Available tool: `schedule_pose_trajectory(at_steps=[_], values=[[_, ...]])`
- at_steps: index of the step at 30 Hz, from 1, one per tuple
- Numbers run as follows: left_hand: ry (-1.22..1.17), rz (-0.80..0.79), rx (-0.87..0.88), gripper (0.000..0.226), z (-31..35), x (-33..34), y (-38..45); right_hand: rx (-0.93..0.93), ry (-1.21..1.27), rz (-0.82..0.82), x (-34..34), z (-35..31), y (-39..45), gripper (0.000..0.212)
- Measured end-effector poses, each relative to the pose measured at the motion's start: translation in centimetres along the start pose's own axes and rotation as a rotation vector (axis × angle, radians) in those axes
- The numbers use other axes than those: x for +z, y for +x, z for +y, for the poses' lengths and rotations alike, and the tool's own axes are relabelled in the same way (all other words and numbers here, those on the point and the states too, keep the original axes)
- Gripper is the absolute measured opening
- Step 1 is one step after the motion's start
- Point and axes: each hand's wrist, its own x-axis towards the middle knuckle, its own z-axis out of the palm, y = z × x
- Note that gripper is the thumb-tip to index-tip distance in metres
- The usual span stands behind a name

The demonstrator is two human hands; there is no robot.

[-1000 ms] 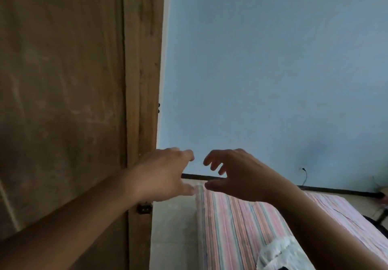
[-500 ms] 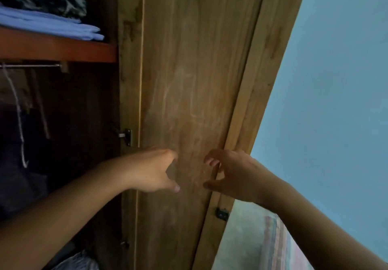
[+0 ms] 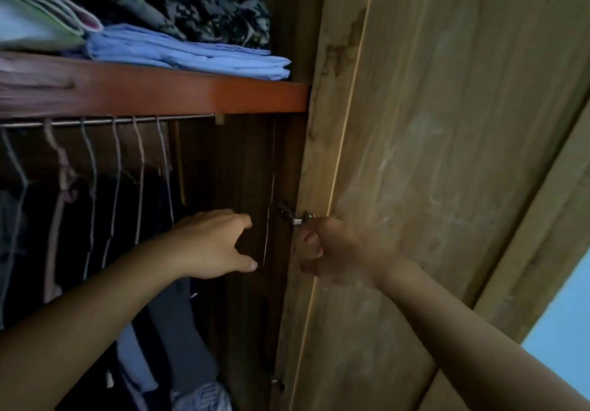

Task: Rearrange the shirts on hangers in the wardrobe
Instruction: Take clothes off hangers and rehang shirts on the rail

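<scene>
Now both hands are reaching into the wardrobe (image 3: 447, 123), left hand (image 3: 210, 244) and right hand (image 3: 338, 251) apart, fingers loosely spread, gripping nothing. Dark shirts (image 3: 79, 235) are hanging on wire hangers (image 3: 116, 168) from the rail (image 3: 105, 121) beyond. Folded clothes (image 3: 191, 56) are sitting on the shelf (image 3: 191, 94) above.

Dim, soft daylight falls from the right onto the wardrobe door (image 3: 447, 155); the hanging space (image 3: 79, 219) left of the hands lies in deep shadow. Slight blur throughout, with wide-angle bending at the edges.
</scene>
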Motion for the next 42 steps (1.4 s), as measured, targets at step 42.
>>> schedule_pose_trajectory(at_steps=[42], values=[[-0.072, 0.635, -0.311, 0.018, -12.3, 0.2, 3.1, 0.113, 0.472, 0.318, 8.5, -11.4, 23.5, 0.027]])
